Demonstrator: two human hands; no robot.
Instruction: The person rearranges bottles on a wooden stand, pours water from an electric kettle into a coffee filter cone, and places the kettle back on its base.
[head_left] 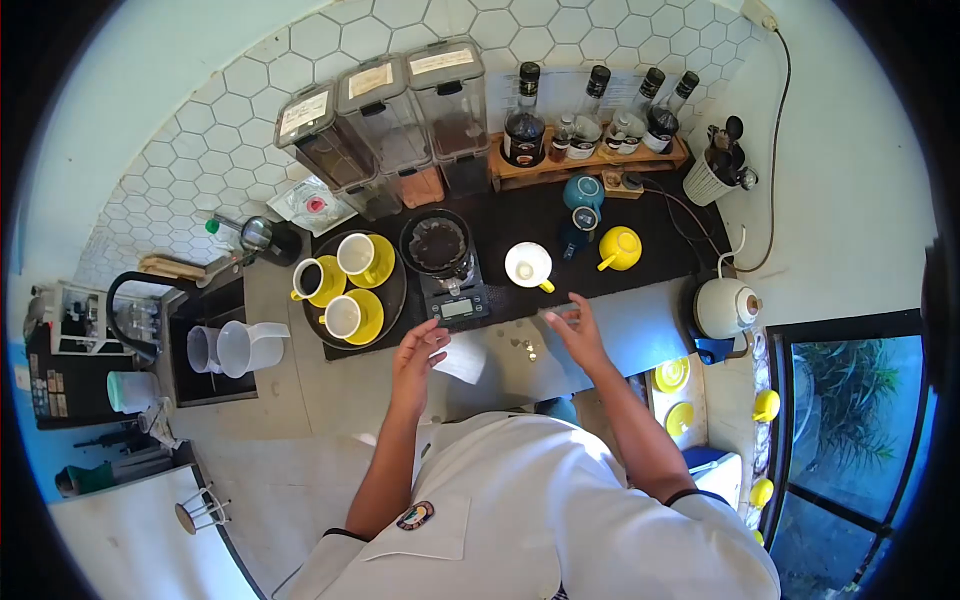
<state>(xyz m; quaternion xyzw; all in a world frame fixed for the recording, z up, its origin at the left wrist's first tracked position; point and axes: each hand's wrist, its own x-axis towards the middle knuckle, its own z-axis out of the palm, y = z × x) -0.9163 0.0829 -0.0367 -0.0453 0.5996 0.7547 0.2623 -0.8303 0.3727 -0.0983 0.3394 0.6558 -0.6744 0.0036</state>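
Head view: hands [414, 352] [580, 335] hover near scale [472, 306] and cup [527, 262].

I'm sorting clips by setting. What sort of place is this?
Probably a café's coffee counter: a coffee dripper beside a digital scale's display, three cups on a round tray, and a row of dark-capped bottles behind.

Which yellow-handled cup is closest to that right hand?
The upright cup between the scale and the upside-down yellow cup. Its handle points towards the right hand; the yellow cup and the three on the round tray sit farther away.
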